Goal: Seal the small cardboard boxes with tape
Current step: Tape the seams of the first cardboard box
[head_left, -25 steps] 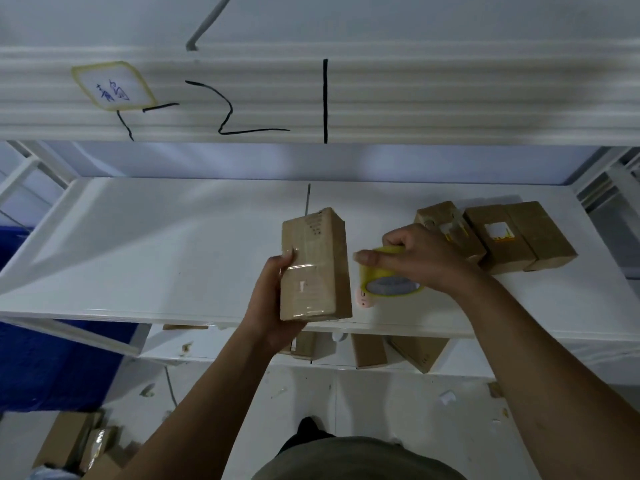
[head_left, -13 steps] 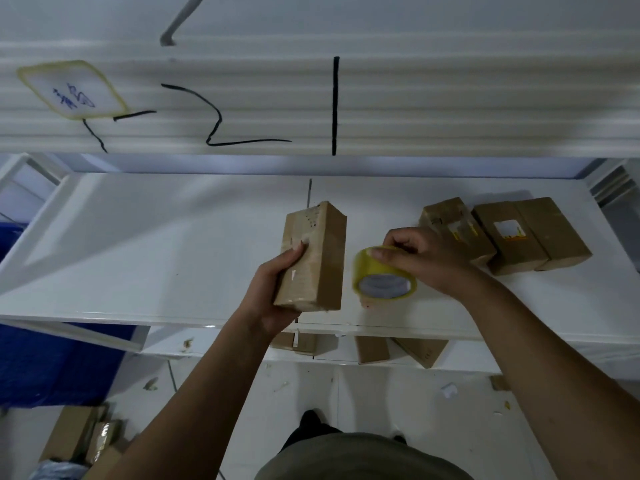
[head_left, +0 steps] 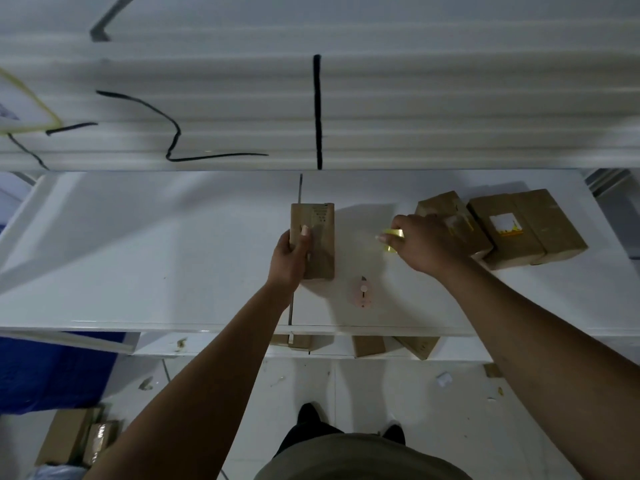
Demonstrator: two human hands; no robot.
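A brown box [head_left: 313, 241] lies mid-shelf [head_left: 138, 244], gripped along its left side by the left hand [head_left: 290, 258]. To its right, the right hand [head_left: 424, 242] pinches a yellow tape roll [head_left: 393, 239]. More boxes [head_left: 502, 230] sit beyond.

No legible text: print on held cardboard box [head_left: 317, 237], white-yellow label [head_left: 504, 224] on right box, and taped note [head_left: 17, 105] all too blurred.
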